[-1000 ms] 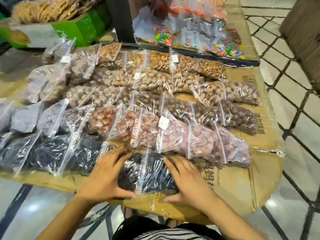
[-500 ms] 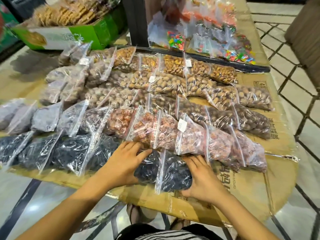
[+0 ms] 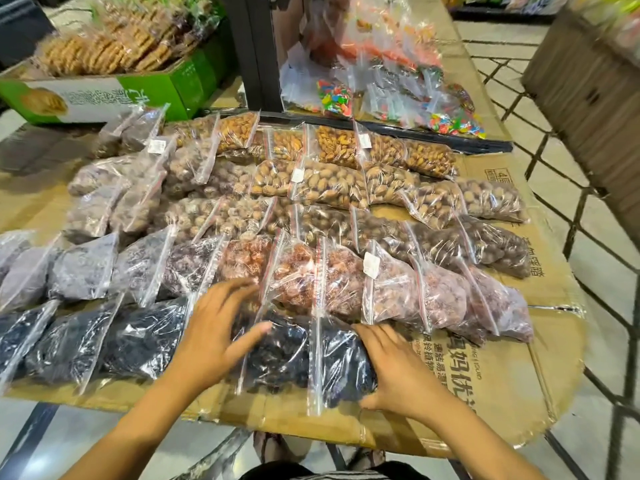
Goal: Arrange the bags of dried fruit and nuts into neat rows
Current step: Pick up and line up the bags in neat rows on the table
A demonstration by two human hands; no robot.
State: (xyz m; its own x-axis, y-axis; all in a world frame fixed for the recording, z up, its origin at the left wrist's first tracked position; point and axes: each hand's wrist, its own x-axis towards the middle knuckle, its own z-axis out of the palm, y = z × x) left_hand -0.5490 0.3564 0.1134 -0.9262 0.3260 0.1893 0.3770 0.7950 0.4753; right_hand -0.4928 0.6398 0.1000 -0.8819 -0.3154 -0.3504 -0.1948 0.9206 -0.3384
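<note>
Clear zip bags of dried fruit and nuts lie in overlapping rows on flattened cardboard that covers the surface. The nearest row holds bags of dark dried fruit, running from the left edge to the middle. Both hands are at the right end of this row. The left hand is spread wide, palm down. Its fingers reach over the seam between the dark row and the reddish fruit bags behind it, and its thumb lies on a dark bag; the hand is slightly blurred. The right hand is opened out against the last dark bag, with its fingers laid along the bag's right side and its thumb along the near edge, pressing rather than pinching. Behind the reddish row lie further rows of nut bags, from brown to pale tan. At the far left a green box holds biscuits, and at the far right lie bags of coloured sweets.
</note>
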